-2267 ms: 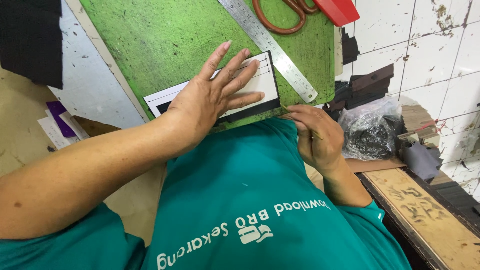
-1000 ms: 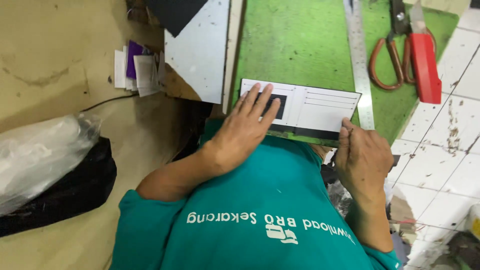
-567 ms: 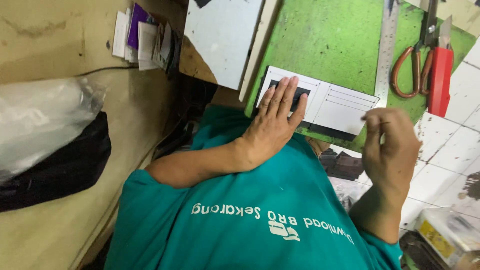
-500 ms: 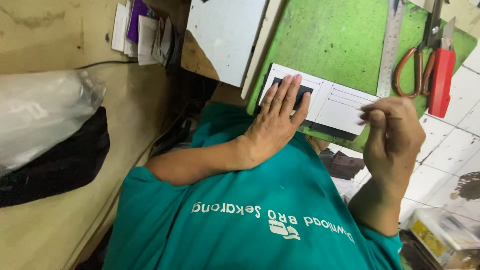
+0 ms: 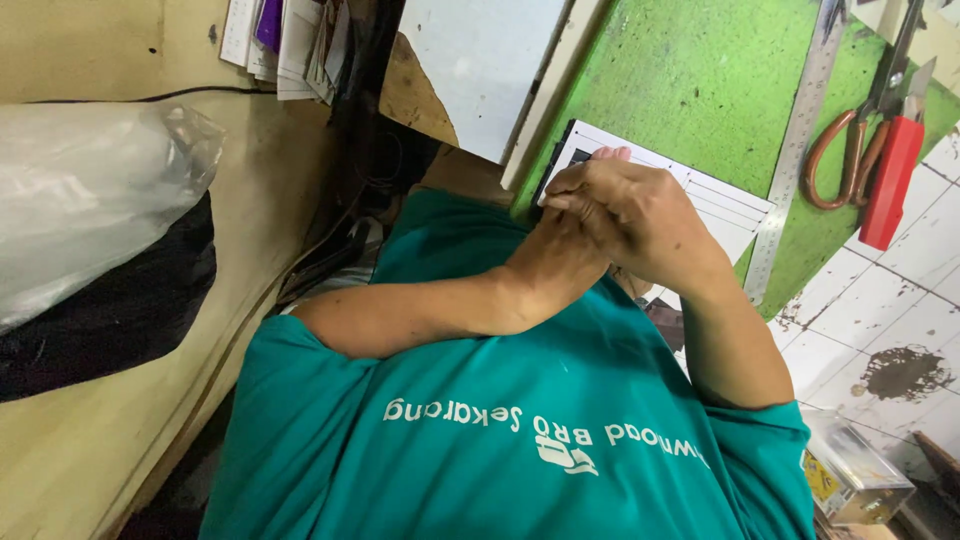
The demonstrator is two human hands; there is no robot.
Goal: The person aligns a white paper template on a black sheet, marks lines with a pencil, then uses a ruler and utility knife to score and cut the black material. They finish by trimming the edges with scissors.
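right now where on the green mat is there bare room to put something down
Bare mat lies above the white card, between the grey board and the steel ruler. Right of the ruler it is crowded: scissors and red cutter. Both hands, right over left, cover the card's near end.

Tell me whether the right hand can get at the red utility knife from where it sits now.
Probably yes. The right hand rests over the left hand on the white card; the red utility knife lies just past the steel ruler, with only flat green mat between.
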